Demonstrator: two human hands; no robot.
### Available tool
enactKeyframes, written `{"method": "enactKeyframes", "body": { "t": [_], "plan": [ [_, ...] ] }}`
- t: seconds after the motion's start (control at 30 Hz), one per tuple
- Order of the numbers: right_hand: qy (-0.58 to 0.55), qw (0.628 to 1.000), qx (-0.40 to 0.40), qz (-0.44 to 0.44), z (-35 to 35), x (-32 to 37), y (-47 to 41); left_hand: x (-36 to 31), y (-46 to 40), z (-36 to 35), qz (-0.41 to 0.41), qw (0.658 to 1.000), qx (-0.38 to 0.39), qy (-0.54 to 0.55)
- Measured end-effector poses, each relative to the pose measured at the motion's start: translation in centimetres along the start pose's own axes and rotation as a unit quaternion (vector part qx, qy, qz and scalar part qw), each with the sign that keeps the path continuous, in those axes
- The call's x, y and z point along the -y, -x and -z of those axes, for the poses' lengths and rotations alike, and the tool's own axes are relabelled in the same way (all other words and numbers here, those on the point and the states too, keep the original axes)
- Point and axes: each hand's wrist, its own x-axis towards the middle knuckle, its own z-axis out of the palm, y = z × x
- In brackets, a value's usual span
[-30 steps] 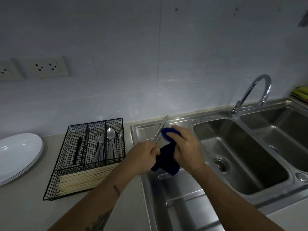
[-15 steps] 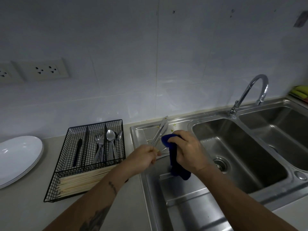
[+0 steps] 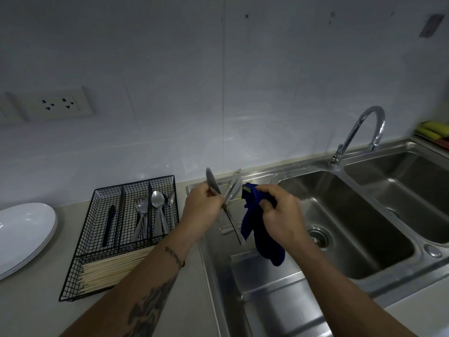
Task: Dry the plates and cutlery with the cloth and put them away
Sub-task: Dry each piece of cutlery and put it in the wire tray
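now the left hand (image 3: 202, 207) had drawn a knife (image 3: 220, 203) clear of the blue cloth (image 3: 257, 224) bunched in the right hand (image 3: 279, 215) over the sink (image 3: 291, 300) drainboard, apparently dried and ready for the wire basket (image 3: 97, 239) left of the sink.

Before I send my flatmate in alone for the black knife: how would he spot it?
Find the black wire basket on the counter left of the sink. Its back part has three slots; the knife lies alone in the leftmost one. It is the only black piece, while the forks and spoons beside it are shiny metal.
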Motion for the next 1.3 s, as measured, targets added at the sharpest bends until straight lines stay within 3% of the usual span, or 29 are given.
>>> {"method": "enactKeyframes", "body": {
  "t": [0.07,0.17,0.27,0.37,0.5,0.67,0.87,1.0,1.13,1.2,1.3],
  "plan": [
    [0.019,1.000,-0.009,0.015,-0.6,0.3,0.3,-0.7,-0.2,0.0,-0.017,0.999,-0.031,-0.039],
    [0.081,0.993,-0.020,0.079,-2.5,1.1,0.8,-0.9,-0.4,-0.3,0.028,0.999,-0.041,0.001],
    [0.106,0.984,0.023,0.141,-4.8,0.6,1.8,-0.7,-0.4,-0.6,0.092,0.983,-0.061,0.144],
    [0.148,0.979,-0.012,0.140,-5.0,-2.1,2.7,0.0,0.0,-0.1,0.142,0.954,-0.073,0.252],
    [0.188,0.973,-0.055,0.124,-4.4,-3.2,2.9,0.9,0.9,0.2,0.181,0.929,-0.056,0.317],
    [0.202,0.955,-0.036,0.216,-3.6,-1.7,2.1,-0.2,1.6,-0.1,0.210,0.898,-0.039,0.385],
    [0.202,0.960,-0.042,0.187,-1.2,-3.7,-0.4,0.0,2.2,0.1,0.230,0.881,0.015,0.413],
    [0.164,0.968,-0.033,0.187,-0.4,-2.8,-1.6,0.0,1.6,1.5,0.114,0.922,0.047,0.367],
    [0.149,0.974,-0.005,0.172,0.6,-2.4,-2.6,-0.2,0.9,3.9,0.003,0.974,0.037,0.225],
    [0.176,0.969,0.008,0.172,0.3,-2.4,-2.9,-0.3,0.8,4.2,-0.008,0.981,0.037,0.188],
    [0.201,0.960,-0.015,0.194,-1.3,-1.9,-2.5,-0.4,0.8,2.9,0.012,0.973,0.012,0.231]
  ]
}}
